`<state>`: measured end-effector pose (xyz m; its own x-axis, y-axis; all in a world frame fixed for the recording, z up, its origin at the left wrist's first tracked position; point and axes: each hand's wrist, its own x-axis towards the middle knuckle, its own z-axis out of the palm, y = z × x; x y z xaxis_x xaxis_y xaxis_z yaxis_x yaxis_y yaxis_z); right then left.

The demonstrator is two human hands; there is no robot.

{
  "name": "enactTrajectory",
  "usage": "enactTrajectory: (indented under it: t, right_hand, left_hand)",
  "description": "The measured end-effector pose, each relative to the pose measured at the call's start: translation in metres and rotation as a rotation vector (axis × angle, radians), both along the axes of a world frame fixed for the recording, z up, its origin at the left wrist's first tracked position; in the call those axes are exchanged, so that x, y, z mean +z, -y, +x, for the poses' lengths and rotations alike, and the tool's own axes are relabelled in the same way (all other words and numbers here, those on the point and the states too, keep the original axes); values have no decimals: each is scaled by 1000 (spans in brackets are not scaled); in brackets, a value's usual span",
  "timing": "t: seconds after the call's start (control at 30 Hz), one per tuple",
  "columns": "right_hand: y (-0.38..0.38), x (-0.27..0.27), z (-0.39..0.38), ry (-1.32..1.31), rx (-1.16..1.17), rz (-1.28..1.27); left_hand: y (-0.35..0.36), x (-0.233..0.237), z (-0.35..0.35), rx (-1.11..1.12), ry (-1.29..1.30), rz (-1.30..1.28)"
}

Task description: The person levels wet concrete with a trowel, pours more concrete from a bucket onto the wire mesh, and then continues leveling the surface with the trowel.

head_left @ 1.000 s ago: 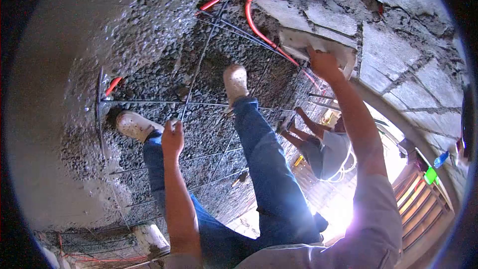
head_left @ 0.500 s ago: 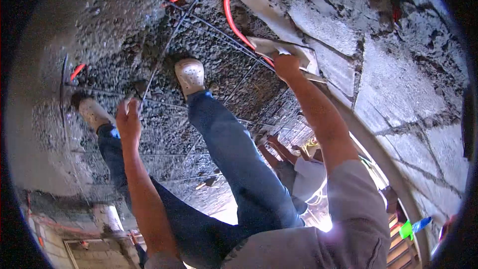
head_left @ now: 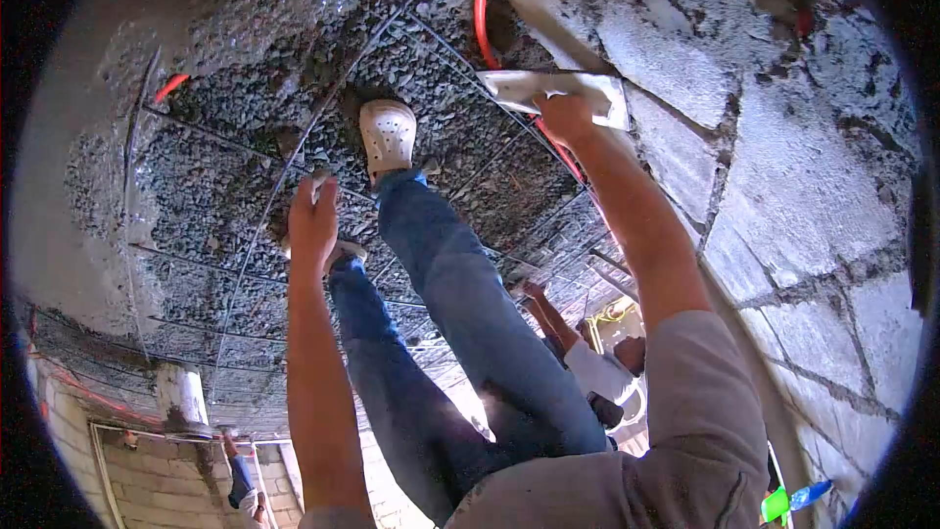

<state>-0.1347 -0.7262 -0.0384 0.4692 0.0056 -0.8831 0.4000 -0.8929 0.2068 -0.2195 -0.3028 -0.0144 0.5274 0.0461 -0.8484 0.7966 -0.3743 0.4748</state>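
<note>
My right hand (head_left: 566, 121) grips the handle of a plastering float (head_left: 609, 98). The float's pale, flat blade lies along the edge of the stone paving, beside a red conduit (head_left: 481, 22). Lower on the left, my left hand (head_left: 313, 225) is closed around the pale handle of a small trowel (head_left: 290, 141); its dark blade points away over the gravel (head_left: 441, 88). Thin steel bars (head_left: 323, 108) cross the gravel near both hands. My light clog (head_left: 388, 137) stands on the gravel between them.
Wet concrete (head_left: 78, 235) spreads along the left. Stone slabs (head_left: 783, 167) with dark joints cover the right. Another person (head_left: 597, 367) bends low behind my right leg, and a further person (head_left: 240, 480) shows at bottom left. A pale pipe (head_left: 181, 397) stands near a block wall.
My left hand has moved right with the trowel, closer to my legs. My left foot has stepped inward off the concrete's edge. The float has shifted slightly and its blade turned flatter to view.
</note>
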Motion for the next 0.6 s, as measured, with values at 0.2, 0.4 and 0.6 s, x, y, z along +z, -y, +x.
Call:
enactTrajectory:
  t: [0.2,0.4,0.6]
  right_hand:
    - [-1,2,1,4,129,73]
    - [2,6,11,21,166,-8]
    - [-4,-12,10,16,180,71]
  left_hand:
    - [-58,-27,-90,128,-36,34]
    - [-89,-29,-158,332,-180,-32]
    - [-81,-30,-169,79,-204,70]
